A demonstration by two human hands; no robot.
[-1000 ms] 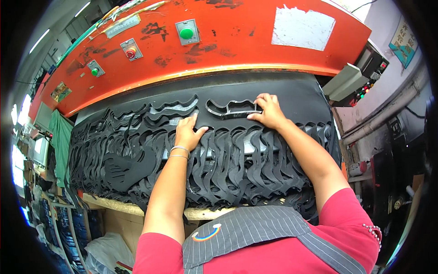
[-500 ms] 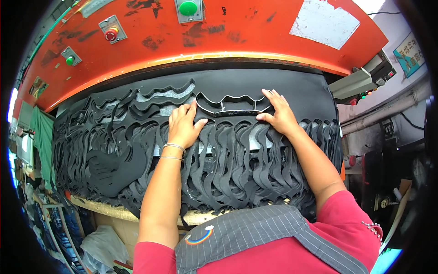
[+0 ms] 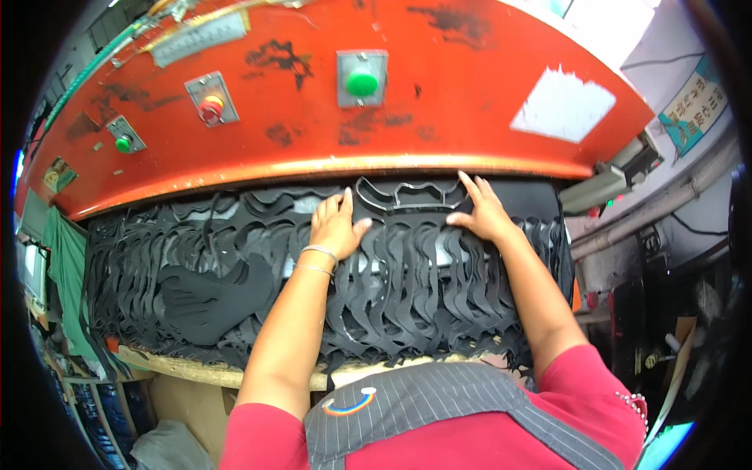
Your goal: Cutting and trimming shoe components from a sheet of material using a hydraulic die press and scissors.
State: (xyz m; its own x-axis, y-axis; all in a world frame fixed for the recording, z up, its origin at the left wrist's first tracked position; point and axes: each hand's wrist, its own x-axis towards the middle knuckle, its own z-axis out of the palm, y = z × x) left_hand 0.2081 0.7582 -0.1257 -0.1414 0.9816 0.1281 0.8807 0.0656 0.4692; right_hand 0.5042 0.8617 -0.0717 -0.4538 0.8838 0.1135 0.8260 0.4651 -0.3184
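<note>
Frame of bent metal (image 3: 423, 208) before an orange machine (image 3: 454, 117)

Black sheeting (image 3: 526, 196) lies along the machine's foot, and rows of wavy black strips (image 3: 399, 274) crowd the near part, down to a wooden edge (image 3: 188, 371). The machine's scuffed front carries a big green button (image 3: 362, 81) and a red knob (image 3: 211, 110); off to the left hangs a green cloth (image 3: 69, 262). The frame sits beyond most of the strips, close to the machine, between the person's two hands. The left hand (image 3: 337, 231) has its fingers stretched, thumb apart, just beside the frame's left end; I can't tell whether they touch. The right hand (image 3: 487, 218) is spread too, thumb and fingers parted about the right end.
</note>
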